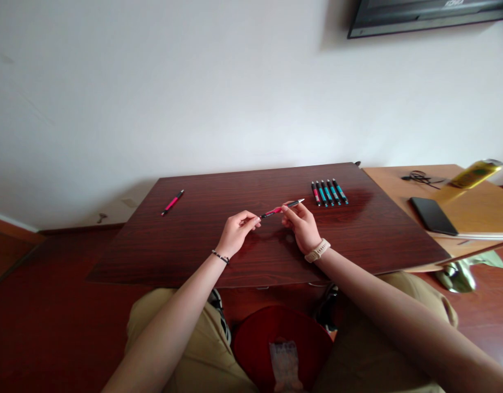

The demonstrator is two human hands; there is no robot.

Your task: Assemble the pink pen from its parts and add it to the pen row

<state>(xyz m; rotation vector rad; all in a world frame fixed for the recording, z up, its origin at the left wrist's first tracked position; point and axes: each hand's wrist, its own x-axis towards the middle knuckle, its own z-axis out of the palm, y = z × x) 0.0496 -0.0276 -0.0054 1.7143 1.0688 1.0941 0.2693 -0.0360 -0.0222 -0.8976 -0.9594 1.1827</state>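
Observation:
Between my hands a pink and black pen (271, 212) is held a little above the dark wooden table (186, 262). My left hand (239, 229) pinches its black left end. The fingers of my right hand (301, 224) close round it near its other end, where a silver tip points up and right. Behind my right hand lies a row of pens: one pink pen (316, 194) at the left and several teal pens (330, 192) beside it. Another pink pen (172, 202) lies alone at the table's left, slanted.
On a lighter wooden table (497, 207) at the right are a black phone (433, 215), a dark cable (421, 177) and a yellow can (476, 173). A red stool (251, 338) stands between my knees. A screen (435, 16) hangs on the wall.

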